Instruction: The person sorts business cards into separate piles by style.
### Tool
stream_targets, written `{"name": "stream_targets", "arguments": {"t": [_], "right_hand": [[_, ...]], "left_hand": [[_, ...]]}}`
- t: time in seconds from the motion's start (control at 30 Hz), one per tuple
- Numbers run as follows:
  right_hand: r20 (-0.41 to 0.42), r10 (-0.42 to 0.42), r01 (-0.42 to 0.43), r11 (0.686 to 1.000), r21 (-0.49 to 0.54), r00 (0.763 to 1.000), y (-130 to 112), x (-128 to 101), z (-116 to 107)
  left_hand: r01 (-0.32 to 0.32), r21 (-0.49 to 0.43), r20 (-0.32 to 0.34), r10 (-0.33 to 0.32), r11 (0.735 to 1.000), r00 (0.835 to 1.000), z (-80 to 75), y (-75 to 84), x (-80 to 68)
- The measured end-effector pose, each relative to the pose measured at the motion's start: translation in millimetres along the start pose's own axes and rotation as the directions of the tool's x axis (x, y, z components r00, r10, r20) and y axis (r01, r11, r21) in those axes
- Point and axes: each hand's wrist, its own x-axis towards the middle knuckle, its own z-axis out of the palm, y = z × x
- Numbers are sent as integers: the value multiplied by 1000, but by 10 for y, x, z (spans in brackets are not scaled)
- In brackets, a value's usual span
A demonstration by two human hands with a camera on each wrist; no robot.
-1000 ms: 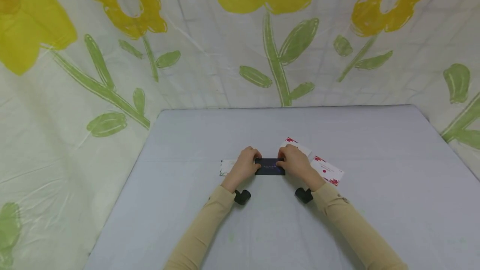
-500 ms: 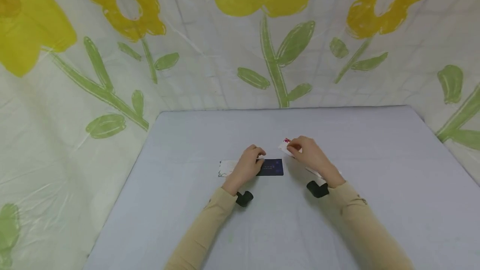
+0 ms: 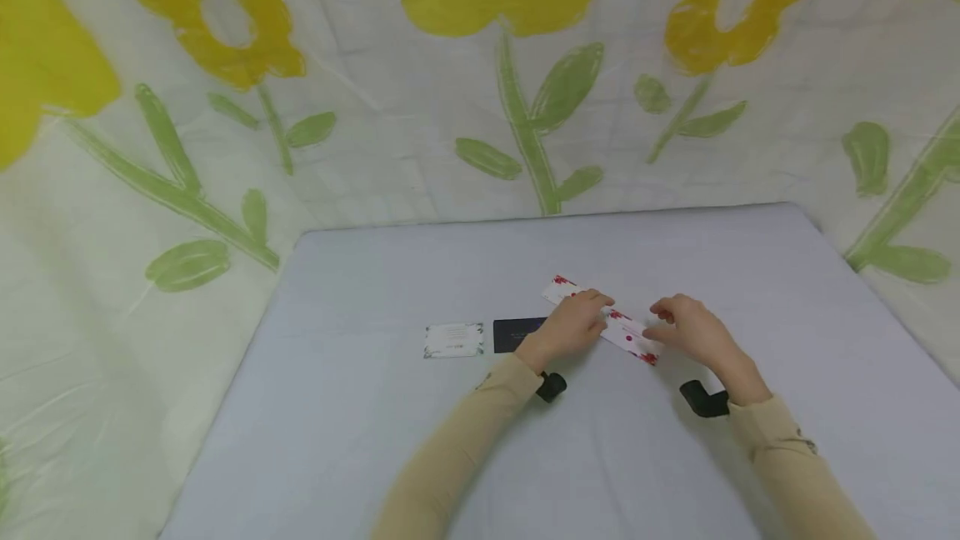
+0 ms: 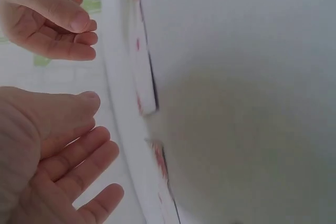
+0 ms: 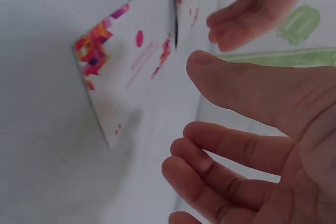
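Observation:
Two white cards with red floral corners lie end to end on a slant; the far one [image 3: 557, 289] is partly covered by my left hand [image 3: 572, 325], and the near one [image 3: 630, 337] lies between my hands. Nothing is held in the left hand, its fingers loosely bent over where the cards meet. My right hand [image 3: 693, 332] hovers by the near card's right end, thumb and fingers apart. In the right wrist view the near card [image 5: 118, 69] shows whole, beside the right hand's relaxed fingers [image 5: 231, 140]. The left wrist view shows both cards [image 4: 143, 61] edge-on, apart from the fingers.
Left of the hands lies a dark navy card [image 3: 513, 335], its right part behind the left hand. Further left is a white card with leafy corners [image 3: 453, 341]. A flower-printed curtain [image 3: 420, 148] hangs along the table's [image 3: 390, 440] back edge.
Both hands have left the navy card, the right one first, touching the far floral card. Since then the right hand has let go and moved right, and the left hand has shifted right over the floral cards.

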Motion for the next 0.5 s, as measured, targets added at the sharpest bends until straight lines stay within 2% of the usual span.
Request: {"name": "stream_targets", "arguments": {"t": [0.1, 0.33, 0.5], "right_hand": [[10, 26, -26, 999, -21, 1000, 60, -34, 100], [-19, 7, -8, 999, -53, 1000, 98, -70, 234], [-49, -5, 2, 998, -57, 999, 110, -94, 263]], "left_hand": [[-12, 54, 60, 8, 998, 998, 65, 60, 95], [12, 129, 182, -35, 992, 983, 123, 137, 184], [15, 199, 228, -61, 980, 972, 150, 176, 214]]}}
